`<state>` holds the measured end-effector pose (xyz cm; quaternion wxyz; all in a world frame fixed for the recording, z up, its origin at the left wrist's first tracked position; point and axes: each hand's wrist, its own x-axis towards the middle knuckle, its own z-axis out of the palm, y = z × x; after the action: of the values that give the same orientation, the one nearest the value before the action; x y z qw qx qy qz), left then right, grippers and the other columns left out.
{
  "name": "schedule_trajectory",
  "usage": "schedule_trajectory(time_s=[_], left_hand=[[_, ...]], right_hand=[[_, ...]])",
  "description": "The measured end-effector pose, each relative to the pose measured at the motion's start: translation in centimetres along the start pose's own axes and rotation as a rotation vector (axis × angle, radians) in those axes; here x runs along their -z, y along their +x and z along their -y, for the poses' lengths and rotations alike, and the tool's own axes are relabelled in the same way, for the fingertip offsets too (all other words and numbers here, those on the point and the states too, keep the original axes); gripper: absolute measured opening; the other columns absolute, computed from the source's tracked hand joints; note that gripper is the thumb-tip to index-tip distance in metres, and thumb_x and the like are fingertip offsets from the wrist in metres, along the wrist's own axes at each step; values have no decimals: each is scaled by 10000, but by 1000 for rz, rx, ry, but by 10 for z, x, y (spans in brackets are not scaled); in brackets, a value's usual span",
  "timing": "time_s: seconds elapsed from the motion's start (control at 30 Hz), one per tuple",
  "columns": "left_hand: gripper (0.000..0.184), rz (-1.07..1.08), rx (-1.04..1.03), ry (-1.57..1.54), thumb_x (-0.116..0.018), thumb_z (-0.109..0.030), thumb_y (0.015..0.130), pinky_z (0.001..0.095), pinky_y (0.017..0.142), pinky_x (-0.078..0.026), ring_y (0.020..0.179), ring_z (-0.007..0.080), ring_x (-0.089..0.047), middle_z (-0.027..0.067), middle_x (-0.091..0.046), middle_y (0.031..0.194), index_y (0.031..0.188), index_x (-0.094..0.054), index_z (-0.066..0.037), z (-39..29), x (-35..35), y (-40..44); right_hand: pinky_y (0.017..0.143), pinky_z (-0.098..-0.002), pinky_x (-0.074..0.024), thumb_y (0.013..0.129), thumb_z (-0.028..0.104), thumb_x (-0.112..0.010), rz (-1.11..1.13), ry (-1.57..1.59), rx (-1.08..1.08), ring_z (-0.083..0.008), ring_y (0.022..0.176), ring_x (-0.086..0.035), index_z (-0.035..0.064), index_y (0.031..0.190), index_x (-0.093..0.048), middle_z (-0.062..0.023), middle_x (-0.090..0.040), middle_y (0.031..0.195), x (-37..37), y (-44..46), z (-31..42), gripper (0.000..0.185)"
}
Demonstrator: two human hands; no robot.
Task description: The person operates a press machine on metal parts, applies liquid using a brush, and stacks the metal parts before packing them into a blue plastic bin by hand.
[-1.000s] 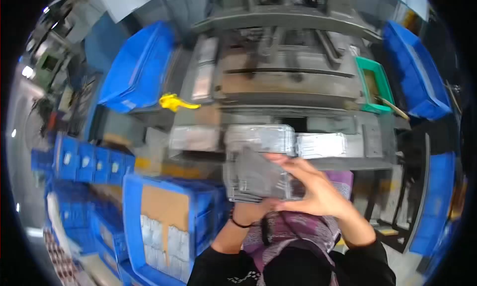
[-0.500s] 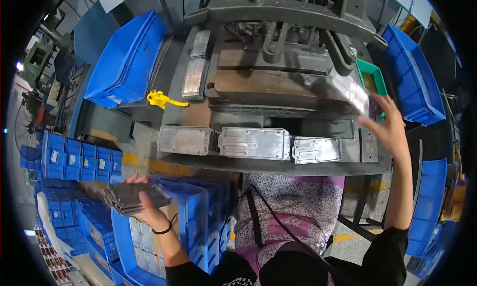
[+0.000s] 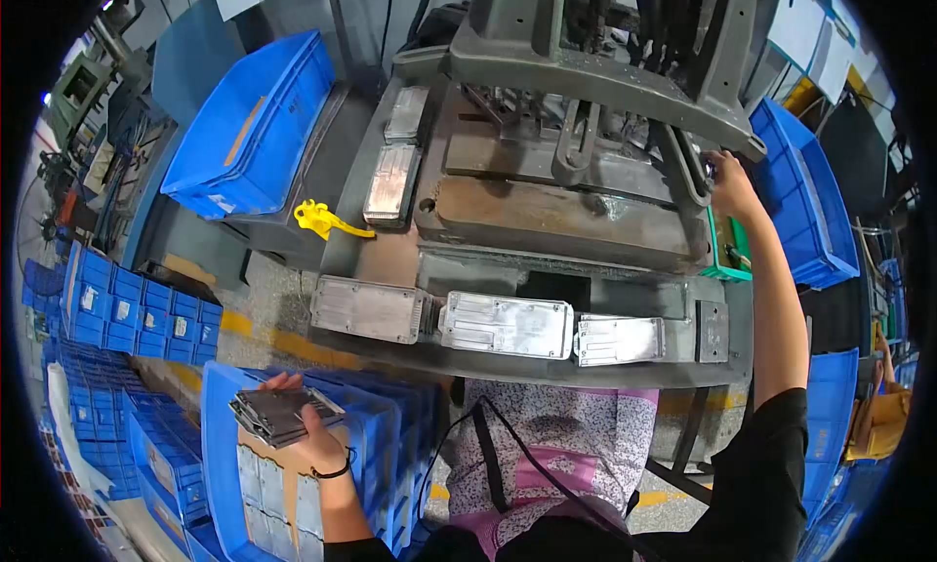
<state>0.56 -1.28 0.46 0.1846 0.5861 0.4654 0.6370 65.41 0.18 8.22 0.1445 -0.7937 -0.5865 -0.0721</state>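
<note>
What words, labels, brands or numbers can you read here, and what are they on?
None can be read.
White labels on the small blue bins: too small.
White sticker on the large blue bin: too small.
Metal plates in the left hand: no legible marking.

Metal parts (image 3: 506,326) line the front of the grey table (image 3: 739,342), beside a block (image 3: 712,331). Metal pieces (image 3: 390,183) lie along its left side.
</note>
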Motion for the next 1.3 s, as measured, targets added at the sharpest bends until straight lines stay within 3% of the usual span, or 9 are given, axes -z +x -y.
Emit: schedule_trajectory(time_s=[0.2,0.37,0.53,0.77,0.83,0.93,1.0,1.13,1.3], left_hand=[[700,56,91,4,-610,-344,905,403,989,-404,1085,260,-520,151,-477,1241,1395,-272,25,-3,1,-1],[736,60,104,9,-626,-365,891,396,976,-403,1064,256,-526,155,-482,1231,1392,-265,36,-4,-1,-1],[644,57,41,6,-616,-293,913,394,946,-444,1053,252,-559,163,-524,1218,1363,-323,62,-7,-4,2],[715,40,82,15,-643,-383,881,397,942,-437,1020,250,-553,145,-524,1187,1351,-325,51,-10,-8,3],[663,49,34,23,-628,-357,897,405,935,-452,1010,247,-566,143,-541,1179,1333,-359,64,-7,-7,0],[673,64,29,28,-626,-358,900,405,945,-447,1024,241,-553,131,-531,1191,1350,-342,55,2,0,0],[674,65,20,-14,-623,-351,904,405,952,-442,1033,240,-548,130,-523,1201,1361,-330,48,7,2,-1],[659,73,35,-28,-611,-317,922,407,974,-422,1039,236,-537,123,-506,1211,1391,-304,30,13,4,-4],[566,92,28,-60,-597,-266,940,382,974,-407,1048,214,-516,106,-513,1178,1359,-353,26,7,-1,-1]], right_hand=[[869,-343,-490,723,22,-670,187,410,-83,-229,995,-607,71,1285,-571,-189,-610,1122,-11,24,-8,573],[948,-360,-481,789,37,-704,235,575,-129,-254,1118,-576,102,1294,-569,-177,-578,1259,-14,21,-27,527],[954,-357,-478,829,-3,-662,-21,821,49,-240,1103,-595,31,1243,-583,-141,-598,1259,-41,21,-36,423],[940,-410,-440,839,231,-670,-106,481,-30,-338,1112,-598,31,1232,-561,-225,-639,1146,-71,42,9,453],[986,-344,-418,890,219,-620,48,928,-121,-275,1141,-557,33,1362,-434,-164,-589,1239,-116,58,-6,541],[1007,-322,-404,910,194,-600,-127,517,79,-230,1153,-541,28,1368,-424,-138,-576,1259,-92,28,29,518],[1014,-322,-399,900,148,-585,-192,1124,-184,-234,1143,-555,19,1354,-447,-150,-582,1253,-93,14,24,492],[803,-267,-421,867,90,-616,-366,632,-128,-145,873,-526,-32,919,-581,-61,-560,869,-33,-64,54,137],[713,-262,-363,905,113,-622,-468,673,-156,-150,756,-463,-1,647,-492,-48,-499,743,10,-133,96,310]])
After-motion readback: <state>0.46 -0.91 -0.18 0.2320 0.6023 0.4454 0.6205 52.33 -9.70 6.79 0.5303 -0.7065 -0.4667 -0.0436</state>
